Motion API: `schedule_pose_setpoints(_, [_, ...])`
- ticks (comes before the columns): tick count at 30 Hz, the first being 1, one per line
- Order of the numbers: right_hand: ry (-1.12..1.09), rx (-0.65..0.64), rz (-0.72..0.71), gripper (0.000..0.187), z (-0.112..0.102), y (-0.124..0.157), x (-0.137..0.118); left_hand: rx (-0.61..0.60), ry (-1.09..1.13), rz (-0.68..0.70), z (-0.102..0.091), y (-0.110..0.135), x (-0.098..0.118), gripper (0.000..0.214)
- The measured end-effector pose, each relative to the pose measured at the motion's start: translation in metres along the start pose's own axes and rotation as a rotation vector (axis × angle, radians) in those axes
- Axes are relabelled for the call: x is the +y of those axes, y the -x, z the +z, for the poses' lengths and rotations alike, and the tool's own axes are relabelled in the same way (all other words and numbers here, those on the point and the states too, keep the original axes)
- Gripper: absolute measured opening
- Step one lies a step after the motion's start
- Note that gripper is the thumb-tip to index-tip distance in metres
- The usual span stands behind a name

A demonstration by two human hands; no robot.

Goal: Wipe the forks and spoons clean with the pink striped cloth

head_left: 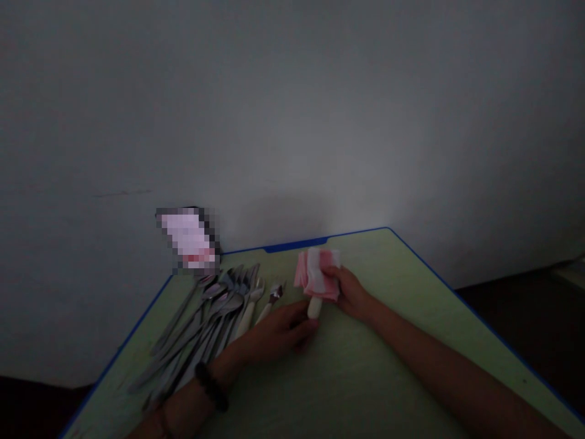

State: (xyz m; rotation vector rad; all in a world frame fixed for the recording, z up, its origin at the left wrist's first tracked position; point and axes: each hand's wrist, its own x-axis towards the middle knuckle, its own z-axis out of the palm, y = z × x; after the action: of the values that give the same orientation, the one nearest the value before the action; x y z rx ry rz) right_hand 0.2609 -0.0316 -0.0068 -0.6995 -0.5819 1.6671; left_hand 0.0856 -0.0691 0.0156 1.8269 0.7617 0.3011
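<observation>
A pink and white striped cloth (317, 274) is gripped in my right hand (347, 291), thumb on top. From the lower edge of the cloth sticks the cream-coloured handle (314, 308) of a utensil; its head is covered, so its kind cannot be told. My left hand (286, 329) holds the end of this handle between thumb and fingers. Just left of the cloth lies a fork (276, 291) with a pale handle, partly behind my left hand. Beside it are a pale-handled spoon (257, 291) and several metal forks (242, 279).
Several metal spoons (228, 303) lie in a loose pile at the table's left. A phone (187, 235), blurred by pixels, leans against the wall (292, 122) at the back left corner. The pale green table (379, 268) has a blue edge and meets the wall.
</observation>
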Motion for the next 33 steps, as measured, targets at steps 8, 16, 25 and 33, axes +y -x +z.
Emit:
schedule_pose_setpoints(8, [-0.008, 0.002, 0.011, 0.015, 0.001, 0.002, -0.001, 0.058, 0.066, -0.063, 0.001, -0.001, 0.004, 0.04])
schedule_pose_setpoints(16, [0.101, -0.06, -0.079, 0.026, -0.005, 0.0, 0.005, 0.034, -0.025, -0.112, -0.001, -0.001, 0.008, 0.048])
schedule_pose_setpoints(25, [0.103, -0.024, -0.101, 0.033, 0.002, 0.004, 0.003, 0.039, 0.001, -0.001, -0.001, 0.0, 0.01, 0.029])
schedule_pose_setpoints(33, [-0.14, 0.095, 0.007, 0.024, 0.001, -0.003, -0.002, 0.018, 0.083, -0.059, 0.0, 0.001, 0.011, 0.03])
